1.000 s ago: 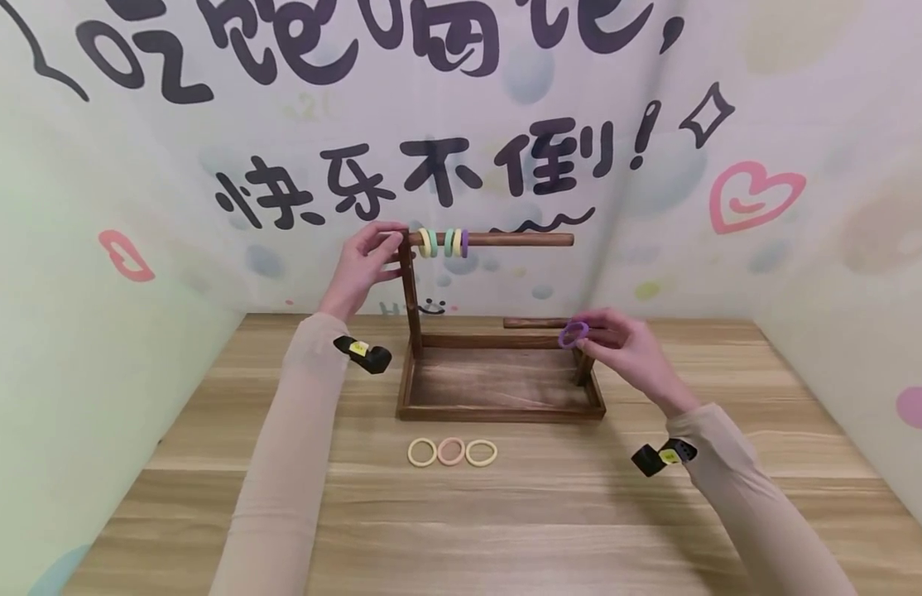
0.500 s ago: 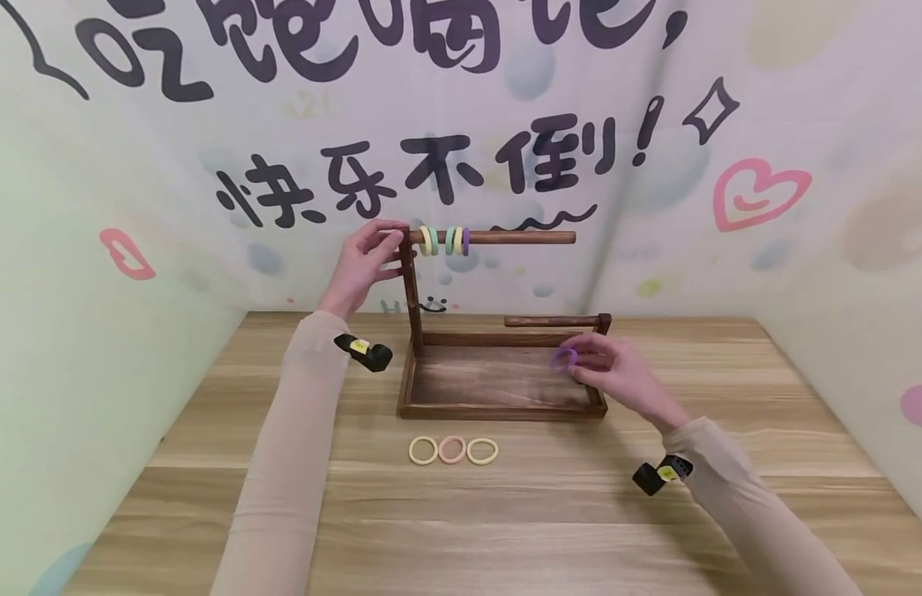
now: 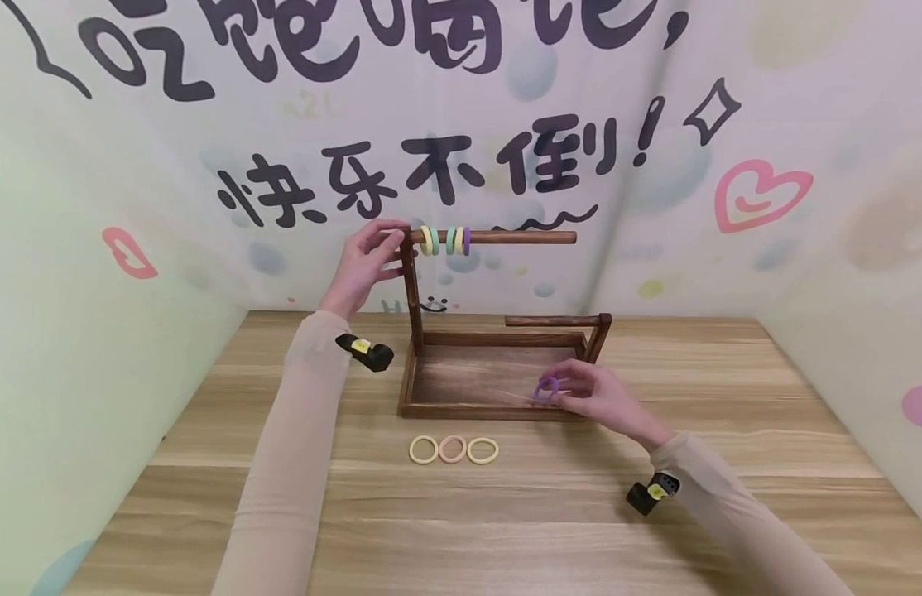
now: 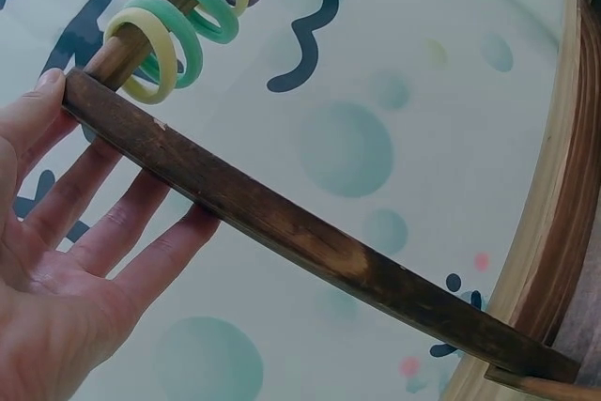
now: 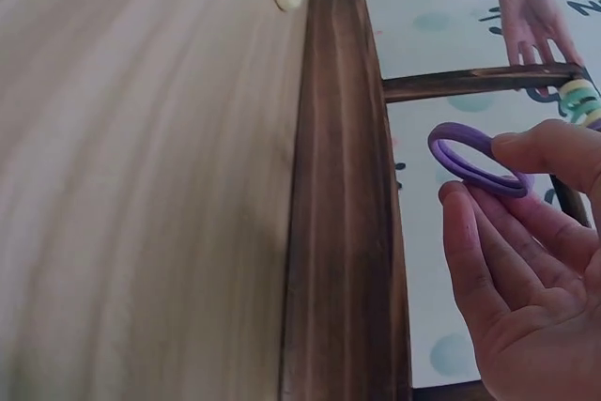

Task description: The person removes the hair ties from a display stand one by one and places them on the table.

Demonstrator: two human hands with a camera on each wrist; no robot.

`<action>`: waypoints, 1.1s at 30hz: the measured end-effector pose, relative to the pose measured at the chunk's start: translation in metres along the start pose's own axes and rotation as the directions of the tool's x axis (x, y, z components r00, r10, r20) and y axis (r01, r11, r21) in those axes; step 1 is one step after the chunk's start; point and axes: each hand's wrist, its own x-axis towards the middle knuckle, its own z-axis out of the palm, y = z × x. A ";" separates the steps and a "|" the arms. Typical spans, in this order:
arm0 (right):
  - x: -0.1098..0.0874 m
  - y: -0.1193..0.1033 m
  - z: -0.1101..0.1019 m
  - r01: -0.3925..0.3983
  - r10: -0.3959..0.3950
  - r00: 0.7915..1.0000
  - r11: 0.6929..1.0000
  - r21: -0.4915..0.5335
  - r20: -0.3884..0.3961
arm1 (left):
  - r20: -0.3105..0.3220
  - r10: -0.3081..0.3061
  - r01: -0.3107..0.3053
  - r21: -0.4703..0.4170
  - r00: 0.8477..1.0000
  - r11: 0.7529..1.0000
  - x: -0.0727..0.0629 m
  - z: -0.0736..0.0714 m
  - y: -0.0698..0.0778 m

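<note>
My left hand (image 3: 362, 263) holds the top of the tall post (image 4: 254, 176) of a dark wooden rack, thumb at its end and fingers along its side. From that post runs an upper bar (image 3: 521, 237) carrying several yellow, green and purple rings (image 4: 174, 25). Between thumb and fingers of my right hand (image 3: 591, 396) a purple ring (image 5: 458, 131) is pinched. That hand hovers over the right front part of the rack's tray base (image 3: 491, 411). On the table before the rack lie a yellow ring (image 3: 411, 449), a pink ring (image 3: 441, 449) and another yellow ring (image 3: 497, 449) in a row.
A shorter post (image 3: 598, 338) at the rack's right bears a lower bar (image 3: 550, 321) pointing left, with no ring on it. The rack stands on a wood-grain table (image 3: 461, 530). Behind it hangs a printed white backdrop (image 3: 282, 124).
My right hand has moved down, left and toward me with the purple ring, from beside the lower bar to above the tray's front. The left hand stays at the post.
</note>
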 end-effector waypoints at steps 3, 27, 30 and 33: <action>-0.001 0.001 0.005 0.015 -0.016 0.999 1.000 0.017 0.035 | 0.006 0.008 -0.008 0.004 1.000 1.000 -0.001 0.000 0.001; -0.003 0.009 0.040 0.079 -0.083 0.973 0.997 0.025 0.216 | 0.003 0.014 -0.014 -0.010 1.000 1.000 -0.001 -0.001 -0.001; -0.002 0.010 0.044 0.067 -0.073 0.967 0.997 0.033 0.245 | 0.002 0.008 -0.008 -0.010 1.000 1.000 -0.001 -0.001 -0.001; -0.001 0.012 0.048 0.076 -0.083 0.960 0.997 0.034 0.267 | -0.001 0.001 -0.001 -0.002 1.000 1.000 -0.001 -0.001 -0.001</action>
